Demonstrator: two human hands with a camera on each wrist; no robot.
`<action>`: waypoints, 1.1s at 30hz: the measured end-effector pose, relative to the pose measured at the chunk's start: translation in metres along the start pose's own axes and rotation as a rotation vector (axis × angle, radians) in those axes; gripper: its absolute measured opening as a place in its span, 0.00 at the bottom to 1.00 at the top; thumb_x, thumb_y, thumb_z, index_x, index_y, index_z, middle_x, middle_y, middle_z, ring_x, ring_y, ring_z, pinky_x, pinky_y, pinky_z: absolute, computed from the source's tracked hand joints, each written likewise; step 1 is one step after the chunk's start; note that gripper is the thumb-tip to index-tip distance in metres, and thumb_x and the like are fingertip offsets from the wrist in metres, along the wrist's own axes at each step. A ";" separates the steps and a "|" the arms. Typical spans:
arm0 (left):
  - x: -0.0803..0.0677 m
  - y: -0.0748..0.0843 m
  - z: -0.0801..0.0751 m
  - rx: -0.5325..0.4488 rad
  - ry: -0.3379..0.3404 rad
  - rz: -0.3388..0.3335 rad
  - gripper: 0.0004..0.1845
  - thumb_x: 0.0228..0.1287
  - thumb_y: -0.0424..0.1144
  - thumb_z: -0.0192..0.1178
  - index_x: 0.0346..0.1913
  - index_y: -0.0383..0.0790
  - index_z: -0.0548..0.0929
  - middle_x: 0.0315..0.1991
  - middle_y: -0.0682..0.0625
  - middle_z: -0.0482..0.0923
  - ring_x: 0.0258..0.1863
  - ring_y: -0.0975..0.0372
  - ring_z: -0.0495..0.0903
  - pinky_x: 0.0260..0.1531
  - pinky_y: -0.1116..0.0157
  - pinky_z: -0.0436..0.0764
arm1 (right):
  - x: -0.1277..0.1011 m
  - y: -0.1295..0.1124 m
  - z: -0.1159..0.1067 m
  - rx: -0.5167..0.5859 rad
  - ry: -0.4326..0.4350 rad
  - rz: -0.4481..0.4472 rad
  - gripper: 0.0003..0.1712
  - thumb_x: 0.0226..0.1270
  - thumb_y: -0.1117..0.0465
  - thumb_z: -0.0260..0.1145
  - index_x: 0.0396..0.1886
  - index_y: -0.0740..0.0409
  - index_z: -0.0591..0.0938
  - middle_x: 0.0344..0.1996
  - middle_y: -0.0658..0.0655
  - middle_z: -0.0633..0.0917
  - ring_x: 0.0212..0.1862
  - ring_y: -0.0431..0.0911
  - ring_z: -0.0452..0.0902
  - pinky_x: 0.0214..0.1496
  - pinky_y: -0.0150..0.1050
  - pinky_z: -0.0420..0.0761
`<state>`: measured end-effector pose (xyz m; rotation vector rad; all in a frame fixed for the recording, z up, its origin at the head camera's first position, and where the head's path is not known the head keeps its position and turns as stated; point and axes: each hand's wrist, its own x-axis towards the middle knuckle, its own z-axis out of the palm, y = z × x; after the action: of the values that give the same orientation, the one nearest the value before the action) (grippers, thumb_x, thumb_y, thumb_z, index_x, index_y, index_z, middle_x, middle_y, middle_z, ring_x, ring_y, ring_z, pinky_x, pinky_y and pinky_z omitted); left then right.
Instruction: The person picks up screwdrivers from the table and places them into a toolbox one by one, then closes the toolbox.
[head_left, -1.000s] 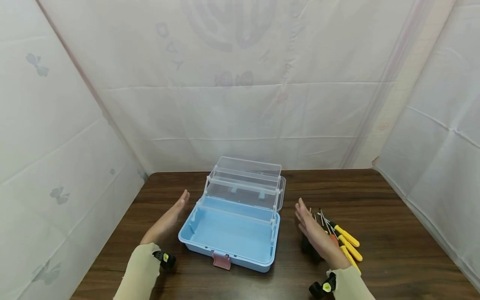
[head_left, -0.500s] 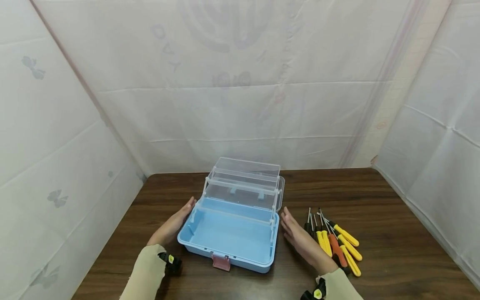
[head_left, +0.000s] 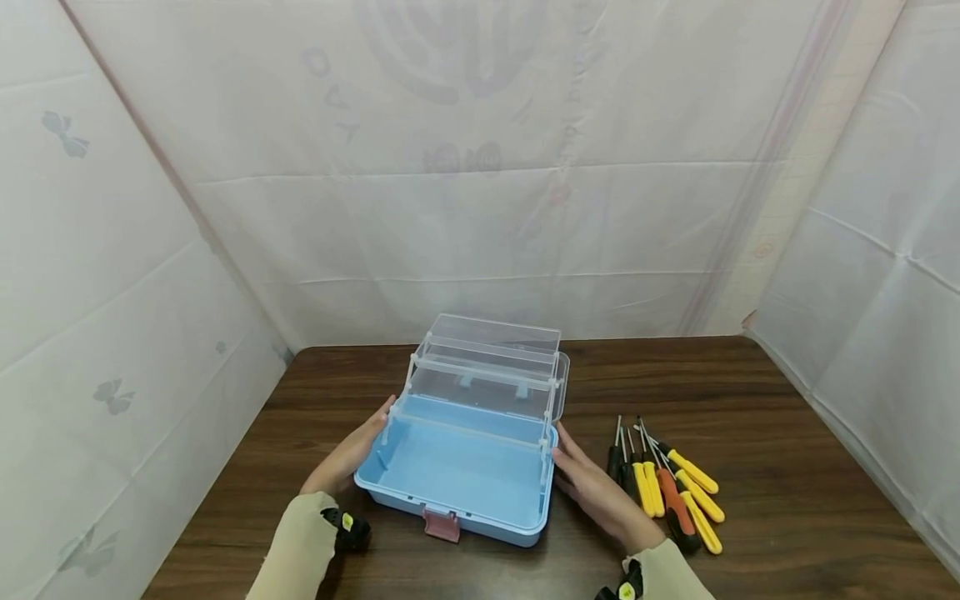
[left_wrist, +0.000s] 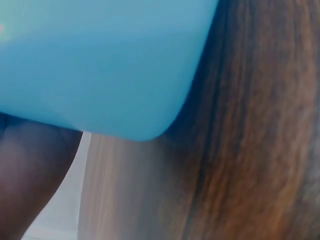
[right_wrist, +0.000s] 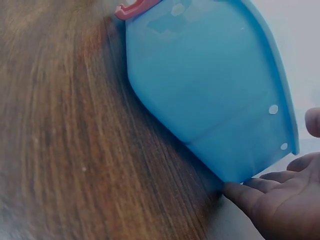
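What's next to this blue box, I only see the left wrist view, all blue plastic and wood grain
Observer: A bundle of screwdrivers with yellow, orange and black handles lies on the table, on the box's right side.
Operator: Is the box open?
Observer: Yes. The blue box has its clear tiers swung up and back, and the blue bottom holds nothing.
Operator: Where is the right hand?
Observer: The right hand lies flat against the box's right wall, fingers straight, touching the wall near its base.
Operator: Is there a latch?
Observer: A pink latch hangs at the middle of the front edge, undone.
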<state>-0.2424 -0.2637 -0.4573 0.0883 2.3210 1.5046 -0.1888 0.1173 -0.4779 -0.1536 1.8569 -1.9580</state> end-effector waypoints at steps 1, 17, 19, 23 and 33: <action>0.000 0.000 0.000 0.003 0.003 -0.002 0.34 0.75 0.62 0.28 0.77 0.55 0.39 0.78 0.41 0.33 0.75 0.40 0.35 0.68 0.35 0.41 | 0.000 0.000 0.000 0.000 -0.010 0.000 0.42 0.77 0.46 0.48 0.78 0.45 0.36 0.77 0.61 0.32 0.77 0.60 0.30 0.73 0.63 0.45; -0.002 0.000 0.002 0.002 0.066 -0.061 0.36 0.74 0.64 0.31 0.77 0.51 0.44 0.77 0.36 0.41 0.73 0.36 0.46 0.65 0.34 0.55 | 0.001 0.000 0.000 0.016 -0.103 -0.011 0.42 0.77 0.45 0.47 0.78 0.47 0.36 0.76 0.64 0.33 0.76 0.64 0.34 0.71 0.66 0.47; -0.002 -0.001 0.003 -0.008 0.070 -0.062 0.36 0.74 0.63 0.31 0.77 0.50 0.45 0.77 0.36 0.41 0.73 0.36 0.46 0.65 0.34 0.56 | 0.001 -0.001 0.000 0.011 -0.102 -0.007 0.42 0.77 0.45 0.47 0.78 0.48 0.36 0.76 0.64 0.34 0.76 0.64 0.35 0.71 0.66 0.48; -0.001 -0.003 0.005 -0.040 0.067 -0.046 0.34 0.75 0.60 0.32 0.77 0.49 0.45 0.77 0.37 0.42 0.73 0.37 0.48 0.65 0.34 0.56 | 0.000 -0.002 -0.002 -0.004 -0.082 -0.003 0.40 0.78 0.46 0.45 0.78 0.49 0.37 0.77 0.64 0.35 0.76 0.64 0.36 0.71 0.66 0.49; -0.002 -0.003 0.015 -0.042 0.084 -0.052 0.35 0.74 0.62 0.31 0.77 0.50 0.45 0.76 0.36 0.43 0.73 0.36 0.46 0.64 0.33 0.56 | 0.001 -0.001 -0.008 -0.024 -0.044 0.009 0.39 0.78 0.45 0.44 0.78 0.47 0.39 0.77 0.62 0.36 0.76 0.63 0.34 0.70 0.67 0.51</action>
<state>-0.2346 -0.2524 -0.4652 -0.0464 2.3364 1.5589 -0.1931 0.1247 -0.4781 -0.1945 1.8507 -1.9113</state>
